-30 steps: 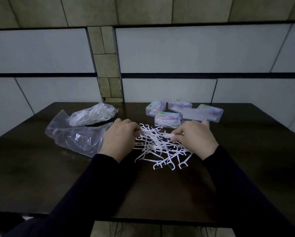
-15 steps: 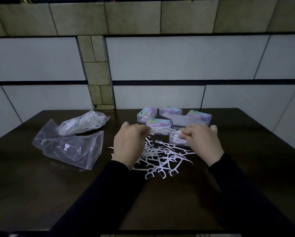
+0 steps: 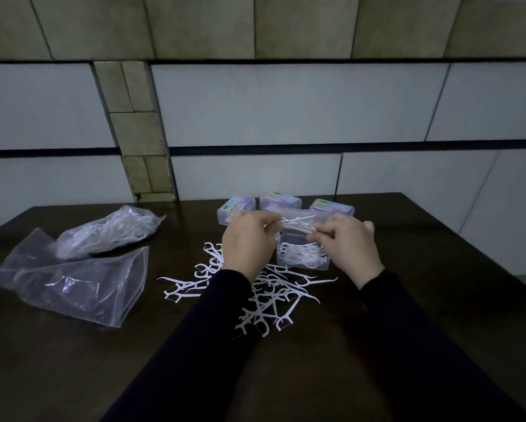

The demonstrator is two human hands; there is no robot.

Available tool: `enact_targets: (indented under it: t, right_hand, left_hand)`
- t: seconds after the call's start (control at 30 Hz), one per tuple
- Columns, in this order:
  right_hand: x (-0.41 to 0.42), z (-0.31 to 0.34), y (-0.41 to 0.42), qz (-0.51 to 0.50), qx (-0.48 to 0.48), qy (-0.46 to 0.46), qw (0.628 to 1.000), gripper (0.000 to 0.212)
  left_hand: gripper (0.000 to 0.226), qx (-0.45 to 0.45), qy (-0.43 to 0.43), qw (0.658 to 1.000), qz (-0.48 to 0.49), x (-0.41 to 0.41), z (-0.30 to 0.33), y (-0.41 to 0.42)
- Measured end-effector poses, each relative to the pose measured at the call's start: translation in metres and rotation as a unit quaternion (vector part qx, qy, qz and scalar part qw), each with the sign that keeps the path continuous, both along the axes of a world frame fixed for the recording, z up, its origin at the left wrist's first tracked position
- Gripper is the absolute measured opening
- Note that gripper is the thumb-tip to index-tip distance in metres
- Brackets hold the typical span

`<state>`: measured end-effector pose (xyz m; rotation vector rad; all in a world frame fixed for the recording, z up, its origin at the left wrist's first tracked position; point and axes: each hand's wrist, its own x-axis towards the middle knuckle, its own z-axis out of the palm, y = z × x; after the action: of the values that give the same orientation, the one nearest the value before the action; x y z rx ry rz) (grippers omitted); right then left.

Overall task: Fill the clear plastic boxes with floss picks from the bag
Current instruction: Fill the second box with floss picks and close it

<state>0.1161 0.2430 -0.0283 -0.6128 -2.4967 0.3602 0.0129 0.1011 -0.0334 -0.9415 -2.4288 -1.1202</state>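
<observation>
White plastic floss picks [image 3: 296, 226], a small bundle of them, hang between our two hands just above the open clear plastic box [image 3: 303, 259], which already holds a layer of picks. Our left hand [image 3: 249, 242] pinches one end of the bundle with curled fingers, and our right hand [image 3: 345, 243] pinches the other end, fingers bent in tight. At six o'clock from the box a loose heap of white picks [image 3: 255, 295] sprawls on the dark wooden counter [image 3: 438, 300]. Three closed clear boxes with coloured labels [image 3: 281, 202] sit at twelve o'clock; the clear plastic bag of picks [image 3: 109, 231] and a flat empty bag [image 3: 76, 284] lie at nine o'clock. We judge the risk is in the release: a bundle that goes down crooked may snag the rim, spill over, or sit too proud for the lid
</observation>
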Motion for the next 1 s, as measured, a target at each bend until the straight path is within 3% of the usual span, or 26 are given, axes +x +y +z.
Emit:
enact_targets:
  t: [0.23, 0.4, 0.57, 0.8, 1.0]
  right_hand:
    - [-0.006, -0.001, 0.006, -0.036, 0.018, -0.007, 0.999, 0.030]
    - [-0.008, -0.004, 0.001, -0.049, 0.033, 0.002, 0.998, 0.022]
    - [-0.008, -0.007, -0.002, -0.032, 0.072, 0.006, 0.997, 0.018]
    - [-0.012, -0.017, -0.003, 0.009, 0.043, -0.006, 0.999, 0.018]
    - [-0.008, -0.015, 0.003, -0.003, 0.011, -0.018, 1.000, 0.026]
  left_hand:
    - [0.017, 0.026, 0.096, 0.995, 0.010, -0.010, 0.001, 0.003]
    - [0.018, 0.110, 0.085, 0.990, -0.019, -0.011, 0.005, 0.008]
    - [0.018, 0.084, 0.087, 0.985, -0.119, 0.000, -0.001, 0.022]
    - [0.017, 0.051, 0.027, 0.992, -0.113, 0.003, -0.013, 0.017]
    - [0.025, -0.045, -0.047, 0.992, -0.111, 0.001, -0.012, 0.016]
